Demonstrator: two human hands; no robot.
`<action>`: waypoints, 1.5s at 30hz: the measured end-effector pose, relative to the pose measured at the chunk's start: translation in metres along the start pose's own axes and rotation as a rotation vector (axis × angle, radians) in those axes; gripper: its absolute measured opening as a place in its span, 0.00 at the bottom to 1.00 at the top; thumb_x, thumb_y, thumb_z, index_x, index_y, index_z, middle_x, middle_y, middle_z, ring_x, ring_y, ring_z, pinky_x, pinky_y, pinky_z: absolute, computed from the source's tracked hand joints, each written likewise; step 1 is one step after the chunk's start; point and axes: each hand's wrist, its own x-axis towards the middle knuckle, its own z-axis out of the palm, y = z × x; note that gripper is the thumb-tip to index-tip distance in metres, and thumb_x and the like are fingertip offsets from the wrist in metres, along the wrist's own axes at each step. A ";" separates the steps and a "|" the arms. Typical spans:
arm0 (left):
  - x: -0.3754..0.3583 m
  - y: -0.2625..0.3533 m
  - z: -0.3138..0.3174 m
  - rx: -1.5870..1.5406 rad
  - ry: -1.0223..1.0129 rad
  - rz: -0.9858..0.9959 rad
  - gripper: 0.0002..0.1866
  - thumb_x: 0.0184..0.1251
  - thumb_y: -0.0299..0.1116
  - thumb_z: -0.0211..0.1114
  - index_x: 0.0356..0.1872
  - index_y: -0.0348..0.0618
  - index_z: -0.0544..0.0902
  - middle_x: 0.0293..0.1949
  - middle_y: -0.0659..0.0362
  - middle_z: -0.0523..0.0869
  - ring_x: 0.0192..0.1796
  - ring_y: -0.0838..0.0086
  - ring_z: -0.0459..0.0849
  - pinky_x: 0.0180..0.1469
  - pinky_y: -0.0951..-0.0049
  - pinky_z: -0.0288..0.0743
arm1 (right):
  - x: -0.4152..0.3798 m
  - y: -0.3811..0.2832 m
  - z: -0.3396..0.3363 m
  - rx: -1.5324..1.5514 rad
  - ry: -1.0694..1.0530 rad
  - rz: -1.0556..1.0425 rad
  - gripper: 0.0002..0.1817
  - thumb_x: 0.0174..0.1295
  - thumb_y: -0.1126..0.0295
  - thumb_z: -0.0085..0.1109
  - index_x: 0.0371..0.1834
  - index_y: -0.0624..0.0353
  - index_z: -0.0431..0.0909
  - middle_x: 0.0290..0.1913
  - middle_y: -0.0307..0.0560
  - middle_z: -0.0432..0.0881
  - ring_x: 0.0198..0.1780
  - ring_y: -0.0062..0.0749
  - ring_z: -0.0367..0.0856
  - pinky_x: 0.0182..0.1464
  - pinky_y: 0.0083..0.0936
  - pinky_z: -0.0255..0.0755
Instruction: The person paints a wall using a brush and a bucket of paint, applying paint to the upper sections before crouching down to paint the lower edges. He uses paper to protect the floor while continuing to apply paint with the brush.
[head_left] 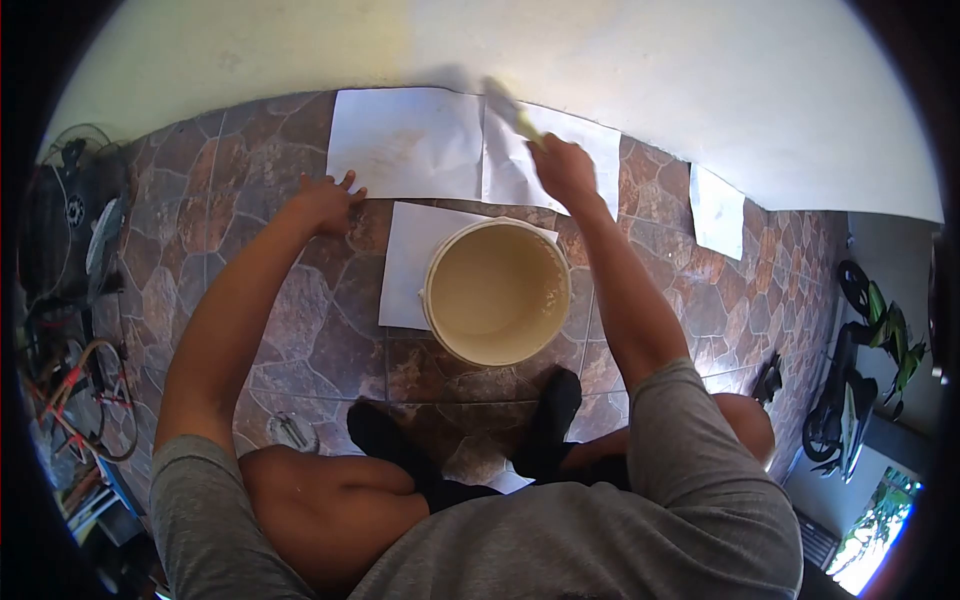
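My right hand (567, 170) is wrapped round the yellow-green handle of a paintbrush (510, 108), whose pale head is blurred and points up at the base of the cream wall (270, 50). Fingers spread, my left hand (330, 203) reaches to the lower left corner of a white paper sheet (405, 140) lying along the wall. A second white sheet (600, 150) adjoins it under the brush. Between my arms stands a round cream bucket (432, 300) with a pale inside, partly covering another sheet (400, 265) on the floor.
Stone-patterned tiles (300, 320) cover the floor. Another paper (717, 210) lies by the wall to the right. A fan (95, 220) and a red bicycle (100, 400) are at left. Motorbikes (850, 400) stand far right. A small round item (292, 432) sits near my left knee.
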 end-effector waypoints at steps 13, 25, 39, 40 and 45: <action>0.005 -0.007 0.007 -0.007 0.027 0.024 0.50 0.52 0.47 0.71 0.79 0.63 0.59 0.83 0.57 0.49 0.78 0.52 0.62 0.72 0.25 0.52 | 0.007 -0.016 -0.088 0.372 -0.417 0.169 0.26 0.66 0.45 0.63 0.39 0.63 0.87 0.19 0.37 0.75 0.17 0.19 0.72 0.20 0.21 0.67; 0.007 -0.003 0.008 -0.016 0.020 -0.022 0.52 0.51 0.49 0.77 0.79 0.64 0.59 0.83 0.57 0.50 0.76 0.55 0.65 0.74 0.27 0.52 | -0.105 -0.143 -0.263 -0.471 -0.770 -0.313 0.16 0.59 0.59 0.73 0.39 0.63 0.89 0.25 0.50 0.85 0.25 0.35 0.83 0.32 0.31 0.76; -0.012 0.004 0.017 0.041 0.327 0.018 0.37 0.61 0.36 0.66 0.74 0.53 0.68 0.78 0.54 0.63 0.76 0.58 0.66 0.75 0.30 0.50 | -0.131 -0.124 -0.105 -0.441 -0.776 -0.466 0.10 0.61 0.66 0.67 0.34 0.64 0.87 0.33 0.58 0.87 0.37 0.50 0.88 0.44 0.40 0.80; -0.011 0.003 0.019 0.037 0.329 -0.002 0.38 0.62 0.37 0.69 0.75 0.54 0.66 0.78 0.55 0.63 0.76 0.57 0.66 0.76 0.32 0.50 | -0.130 -0.124 -0.101 -0.439 -0.777 -0.463 0.10 0.61 0.66 0.67 0.34 0.64 0.87 0.33 0.58 0.87 0.37 0.50 0.88 0.44 0.40 0.80; -0.010 -0.021 0.038 -0.007 0.466 -0.031 0.32 0.64 0.35 0.65 0.72 0.51 0.71 0.73 0.53 0.70 0.73 0.57 0.71 0.75 0.35 0.53 | -0.128 -0.119 -0.085 -0.418 -0.725 -0.506 0.10 0.58 0.67 0.66 0.29 0.63 0.88 0.32 0.57 0.87 0.38 0.50 0.88 0.44 0.42 0.80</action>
